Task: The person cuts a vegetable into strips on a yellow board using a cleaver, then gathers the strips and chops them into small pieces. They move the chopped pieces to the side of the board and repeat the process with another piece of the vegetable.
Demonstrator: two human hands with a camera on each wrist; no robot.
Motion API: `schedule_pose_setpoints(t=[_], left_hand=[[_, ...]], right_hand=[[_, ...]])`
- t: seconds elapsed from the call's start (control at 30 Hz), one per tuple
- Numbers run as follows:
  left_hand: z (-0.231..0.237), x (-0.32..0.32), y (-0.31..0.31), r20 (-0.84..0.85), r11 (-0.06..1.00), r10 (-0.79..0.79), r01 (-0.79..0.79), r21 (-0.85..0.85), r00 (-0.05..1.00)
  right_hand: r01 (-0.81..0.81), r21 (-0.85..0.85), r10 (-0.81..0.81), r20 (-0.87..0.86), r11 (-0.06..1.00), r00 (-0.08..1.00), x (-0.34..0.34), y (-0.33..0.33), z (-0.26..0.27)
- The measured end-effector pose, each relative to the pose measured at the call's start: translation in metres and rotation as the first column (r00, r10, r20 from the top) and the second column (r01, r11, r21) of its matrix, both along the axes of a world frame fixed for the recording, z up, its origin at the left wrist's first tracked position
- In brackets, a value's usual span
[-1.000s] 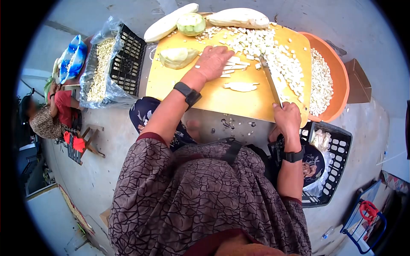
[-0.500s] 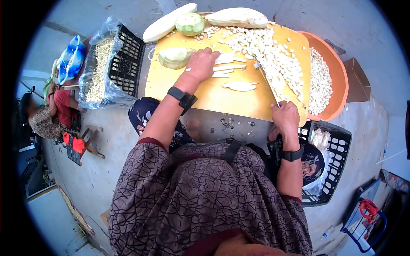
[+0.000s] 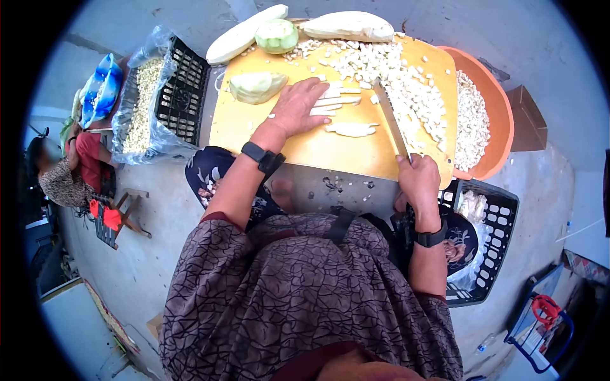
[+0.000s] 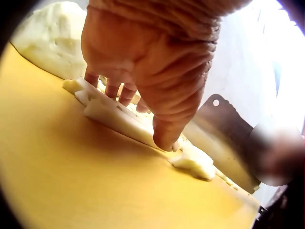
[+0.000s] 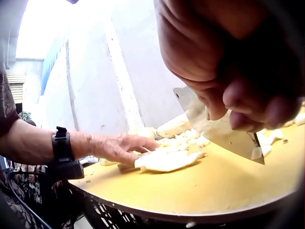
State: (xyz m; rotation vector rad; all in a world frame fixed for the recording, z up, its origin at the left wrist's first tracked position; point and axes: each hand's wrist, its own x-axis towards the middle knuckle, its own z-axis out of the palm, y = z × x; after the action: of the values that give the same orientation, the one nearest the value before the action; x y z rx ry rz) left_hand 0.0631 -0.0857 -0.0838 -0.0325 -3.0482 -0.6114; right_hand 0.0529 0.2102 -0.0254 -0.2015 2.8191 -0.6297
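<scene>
On the yellow cutting board point(image 3: 267, 149), my left hand point(image 3: 295, 106) spans a bundle of pale peeled vegetable strips point(image 3: 341, 100), thumb on the near side and fingers beyond. The left wrist view shows the strips point(image 4: 116, 118) under the arched palm. My right hand point(image 3: 420, 181) grips a broad cleaver point(image 3: 394, 122) at the board's right, its blade angled away beside a heap of white cubes point(image 3: 416, 101). A thin cut piece point(image 3: 351, 129) lies nearer me. Left of my left hand sits a larger cut chunk point(image 3: 257, 87).
Peeled whole vegetables point(image 3: 348, 26) and a greenish round one point(image 3: 276, 36) lie along the far edge. An orange basin point(image 3: 502, 120) of cubes stands at right. A black crate point(image 3: 184, 89) holds cubes at left. Another person point(image 3: 60, 178) sits far left.
My left hand first slid left from the strips' far end toward the chunk, then spread its fingers and thumb around the strips. The cleaver in my right hand stayed nearly in place.
</scene>
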Motion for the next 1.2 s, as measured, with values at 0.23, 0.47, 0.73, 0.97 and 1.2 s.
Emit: schedule_pose_setpoints(t=[0.23,0.47,0.73,0.97,1.2], left_hand=[[0.000,0.003,0.003,0.017,1.000,0.013,-0.013,-0.013,1.000],[-0.015,0.002,0.002,-0.088,1.000,-0.002,0.003,0.012,0.996],[-0.022,-0.001,0.001,-0.113,0.999,0.000,0.006,0.049,0.994],[-0.015,-0.004,0.010,-0.265,1.000,-0.002,0.004,0.006,0.964],[-0.016,-0.024,0.024,-0.258,1.000,0.013,-0.005,0.029,0.966]], right_hand=[[-0.060,0.005,0.060,-0.003,0.998,0.998,0.000,-0.011,0.004],[-0.119,0.047,0.120,-0.027,0.992,0.992,-0.005,-0.016,-0.002],[-0.238,0.093,0.242,-0.045,0.967,0.969,-0.019,-0.031,0.000],[-0.179,0.095,0.182,-0.023,0.979,0.983,-0.020,-0.029,0.008],[-0.106,0.075,0.107,-0.006,0.992,0.994,-0.015,-0.017,-0.001]])
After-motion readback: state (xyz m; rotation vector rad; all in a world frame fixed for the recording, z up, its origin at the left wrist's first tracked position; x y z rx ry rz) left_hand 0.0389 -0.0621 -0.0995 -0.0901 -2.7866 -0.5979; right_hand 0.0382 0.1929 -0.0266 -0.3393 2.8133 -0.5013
